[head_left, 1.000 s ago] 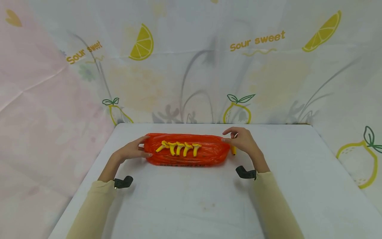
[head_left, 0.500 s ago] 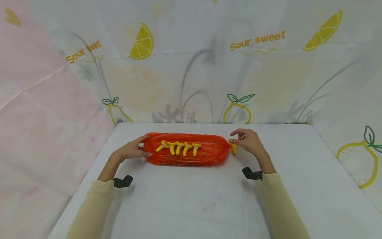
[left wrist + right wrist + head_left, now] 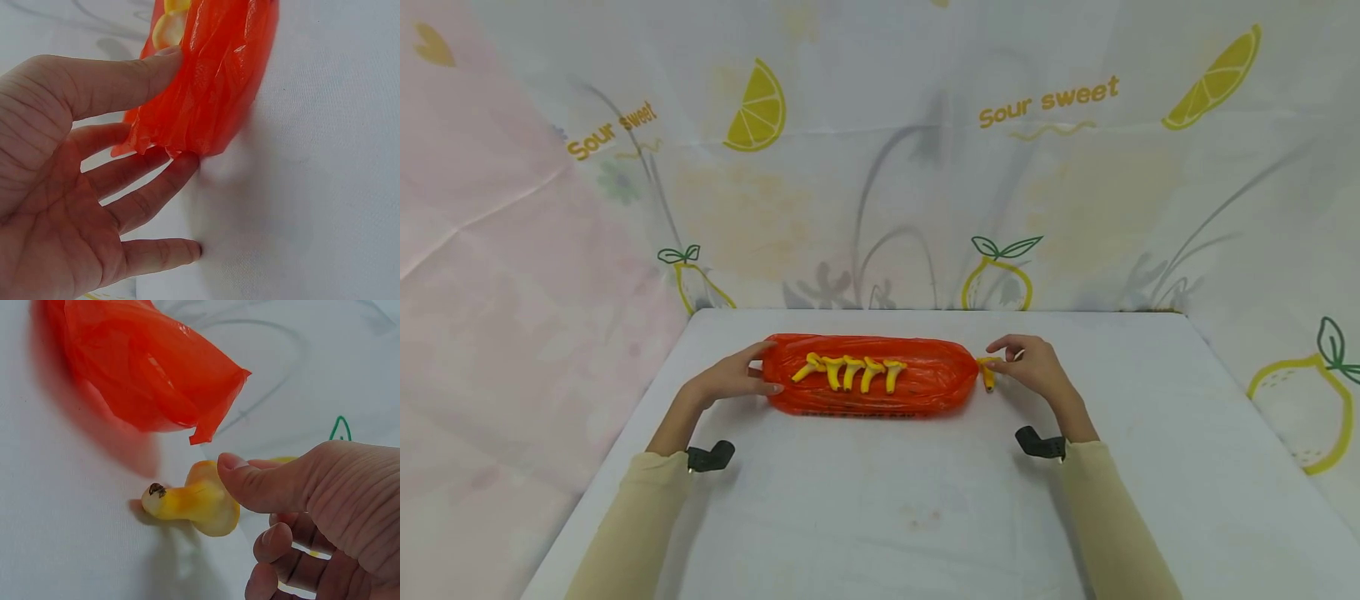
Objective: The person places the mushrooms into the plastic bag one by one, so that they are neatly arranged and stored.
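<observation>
A long red plastic bag (image 3: 940, 379) lies crosswise on the white table. On it sit several yellow toy mushrooms (image 3: 852, 375) in a row. My left hand (image 3: 726, 379) holds the bag's left end; in the left wrist view its thumb (image 3: 165, 59) lies on top and several fingertips meet the crumpled end. Another yellow toy mushroom (image 3: 197, 497) lies on the table just beyond the bag's right end. Over its cap is my right hand (image 3: 1033, 367), thumb tip at the cap's edge, index finger apart behind it and other fingers loosely bent.
The white table (image 3: 880, 508) stretches to the front and right. Behind it hangs a printed curtain (image 3: 880, 183) with lemon drawings. Each wrist wears a small black camera, one on the left (image 3: 711, 456) and one on the right (image 3: 1039, 442).
My right hand has moved right, from the bag's right end to the single mushroom beside it. My left hand and the row of mushrooms stay where they were.
</observation>
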Demonstrator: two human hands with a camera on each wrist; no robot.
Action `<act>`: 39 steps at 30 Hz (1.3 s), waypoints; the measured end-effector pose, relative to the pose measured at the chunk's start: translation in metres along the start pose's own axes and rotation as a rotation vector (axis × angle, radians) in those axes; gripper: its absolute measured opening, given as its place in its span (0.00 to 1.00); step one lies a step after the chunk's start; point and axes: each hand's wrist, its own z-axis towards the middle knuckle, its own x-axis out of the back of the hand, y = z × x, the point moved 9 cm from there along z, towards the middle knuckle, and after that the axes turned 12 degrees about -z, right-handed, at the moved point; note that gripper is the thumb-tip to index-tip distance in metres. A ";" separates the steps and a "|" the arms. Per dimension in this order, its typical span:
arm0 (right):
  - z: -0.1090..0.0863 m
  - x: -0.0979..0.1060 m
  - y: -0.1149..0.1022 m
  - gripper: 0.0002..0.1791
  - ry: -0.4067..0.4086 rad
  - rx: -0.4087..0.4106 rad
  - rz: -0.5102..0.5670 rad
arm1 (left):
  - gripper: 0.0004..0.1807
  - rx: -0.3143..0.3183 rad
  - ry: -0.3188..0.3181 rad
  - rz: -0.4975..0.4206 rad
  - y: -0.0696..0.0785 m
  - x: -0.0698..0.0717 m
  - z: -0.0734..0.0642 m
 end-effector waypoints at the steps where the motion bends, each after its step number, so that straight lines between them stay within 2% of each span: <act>1: 0.000 0.000 0.001 0.14 -0.002 -0.002 0.001 | 0.51 -0.001 -0.001 0.003 0.000 0.000 0.000; 11: -0.002 -0.003 0.009 0.13 -0.023 -0.034 -0.002 | 0.51 -0.001 -0.004 0.003 0.002 0.000 -0.001; 16: -0.001 -0.003 0.011 0.11 -0.007 -0.041 -0.008 | 0.52 0.000 -0.002 -0.007 0.003 -0.001 -0.001; 25: 0.000 -0.003 0.011 0.09 0.044 -0.010 -0.045 | 0.51 -0.004 -0.001 -0.017 0.004 -0.001 -0.002; 33: -0.003 -0.002 0.009 0.06 0.040 -0.005 -0.140 | 0.51 -0.010 -0.004 -0.018 0.005 -0.001 -0.003; 39: -0.005 0.002 0.007 0.06 0.030 -0.012 -0.148 | 0.51 -0.014 -0.008 -0.026 0.005 -0.001 -0.003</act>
